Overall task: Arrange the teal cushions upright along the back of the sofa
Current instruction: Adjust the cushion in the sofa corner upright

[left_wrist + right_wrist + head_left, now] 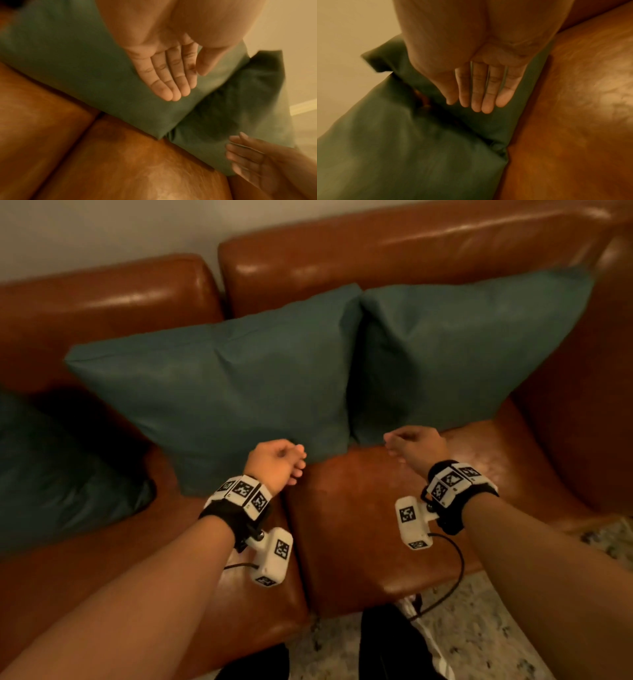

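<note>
Two teal cushions lean upright side by side against the sofa back (394,244): the middle cushion (222,378) and the right cushion (462,354). A third teal cushion (51,474) lies at the left on the seat, partly out of frame. My left hand (277,463) hovers at the middle cushion's lower right corner, empty. My right hand (414,446) is at the right cushion's lower left corner, also empty. In the left wrist view the left hand (171,75) shows straight fingers over the middle cushion (68,60). In the right wrist view the right hand (484,92) is flat before the right cushion (488,129).
The brown leather seat (376,525) stretches bare in front of the two upright cushions. The sofa's right arm (582,422) rises beside the right cushion. Speckled floor (496,628) and my dark shoes lie below the seat's front edge.
</note>
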{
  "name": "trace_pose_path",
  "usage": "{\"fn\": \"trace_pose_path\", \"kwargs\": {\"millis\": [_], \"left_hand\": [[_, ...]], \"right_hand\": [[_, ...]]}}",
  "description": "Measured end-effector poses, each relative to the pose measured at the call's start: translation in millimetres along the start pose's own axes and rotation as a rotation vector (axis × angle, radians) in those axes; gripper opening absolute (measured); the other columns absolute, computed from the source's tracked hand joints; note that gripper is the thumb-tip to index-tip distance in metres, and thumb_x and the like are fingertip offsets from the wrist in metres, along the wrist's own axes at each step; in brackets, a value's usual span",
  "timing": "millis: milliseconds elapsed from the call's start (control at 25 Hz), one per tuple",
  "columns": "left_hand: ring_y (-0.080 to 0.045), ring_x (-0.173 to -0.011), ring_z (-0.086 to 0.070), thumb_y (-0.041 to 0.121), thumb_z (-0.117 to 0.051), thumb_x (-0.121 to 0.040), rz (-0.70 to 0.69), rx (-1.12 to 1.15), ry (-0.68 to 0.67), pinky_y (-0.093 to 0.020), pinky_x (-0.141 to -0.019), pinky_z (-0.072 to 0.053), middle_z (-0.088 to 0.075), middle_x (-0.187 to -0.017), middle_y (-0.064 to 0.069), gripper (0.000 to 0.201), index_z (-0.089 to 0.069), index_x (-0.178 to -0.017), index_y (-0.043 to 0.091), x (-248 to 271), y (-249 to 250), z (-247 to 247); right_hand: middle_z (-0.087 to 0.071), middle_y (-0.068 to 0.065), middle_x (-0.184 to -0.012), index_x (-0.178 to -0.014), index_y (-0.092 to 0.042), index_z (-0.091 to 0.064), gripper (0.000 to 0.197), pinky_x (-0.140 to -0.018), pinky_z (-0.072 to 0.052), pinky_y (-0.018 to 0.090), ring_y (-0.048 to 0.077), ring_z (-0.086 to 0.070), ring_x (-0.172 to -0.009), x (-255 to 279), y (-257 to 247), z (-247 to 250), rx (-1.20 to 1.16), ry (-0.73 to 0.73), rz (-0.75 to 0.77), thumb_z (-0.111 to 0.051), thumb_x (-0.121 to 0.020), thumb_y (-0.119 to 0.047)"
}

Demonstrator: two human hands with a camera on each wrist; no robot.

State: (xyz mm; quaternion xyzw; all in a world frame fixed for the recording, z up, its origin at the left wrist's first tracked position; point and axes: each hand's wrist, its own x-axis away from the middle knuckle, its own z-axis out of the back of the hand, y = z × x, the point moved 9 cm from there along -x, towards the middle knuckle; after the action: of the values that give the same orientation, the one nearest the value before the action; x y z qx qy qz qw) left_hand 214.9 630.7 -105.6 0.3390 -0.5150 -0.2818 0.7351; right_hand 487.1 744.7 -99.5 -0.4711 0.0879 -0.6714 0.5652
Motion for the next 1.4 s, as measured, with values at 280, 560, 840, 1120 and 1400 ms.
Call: {"fn": "trace_pose_path", "kwargs": {"millis": [280,560,840,1120,1400], "left_hand": [[-0.021,-0.119,-0.053,0.029,-0.067,-0.09,0.019,0.191,-0.02,-0.045,-0.089,-0.049,-0.049,-0.134,0.004,0.071,-0.029,-0.151,0.031,-54,91,-146],[-0.027,-0.143,-0.042,0.069,-0.08,-0.05,0.144,0.513,0.172,-0.075,-0.109,-0.027,-0.046,-0.153,0.019,0.098,-0.037,-0.138,0.058,-85,101,-180],[-0.02,-0.125,-0.059,0.048,-0.071,-0.078,0.088,0.603,0.049,-0.065,-0.108,-0.041,-0.067,-0.123,0.018,0.046,-0.053,-0.12,0.048,-112,152,-270],[-0.021,-0.125,-0.059,0.044,-0.068,-0.079,0.112,0.584,0.033,-0.064,-0.107,-0.044,-0.064,-0.125,0.015,0.059,-0.04,-0.129,0.054,-131,157,-292],[-0.024,-0.132,-0.052,0.051,-0.072,-0.076,0.119,0.521,0.088,-0.067,-0.109,-0.039,-0.059,-0.128,0.019,0.083,-0.028,-0.146,0.05,-129,151,-284]], "right_hand": [[-0.072,0.001,-0.106,-0.112,-0.019,-0.072,0.069,-0.088,-0.052,0.031,0.019,-0.066,-0.097,-59,81,217,-0.063,0.349,-0.139,-0.07,-0.071,-0.075],[-0.05,0.001,-0.151,-0.149,-0.039,-0.033,0.131,-0.102,-0.052,0.048,0.021,-0.055,-0.132,-182,82,270,-0.405,0.123,-0.012,-0.079,-0.035,-0.086],[-0.066,0.003,-0.135,-0.139,-0.034,-0.048,0.112,-0.102,-0.053,0.055,0.022,-0.065,-0.121,-218,94,341,-0.522,0.252,0.09,-0.079,-0.044,-0.084],[-0.065,-0.001,-0.137,-0.144,-0.036,-0.043,0.109,-0.103,-0.053,0.054,0.018,-0.064,-0.123,-221,111,353,-0.524,0.26,0.073,-0.076,-0.051,-0.083],[-0.059,-0.002,-0.144,-0.146,-0.039,-0.039,0.109,-0.104,-0.053,0.049,0.018,-0.06,-0.128,-220,116,348,-0.519,0.245,0.041,-0.078,-0.053,-0.081]]}}
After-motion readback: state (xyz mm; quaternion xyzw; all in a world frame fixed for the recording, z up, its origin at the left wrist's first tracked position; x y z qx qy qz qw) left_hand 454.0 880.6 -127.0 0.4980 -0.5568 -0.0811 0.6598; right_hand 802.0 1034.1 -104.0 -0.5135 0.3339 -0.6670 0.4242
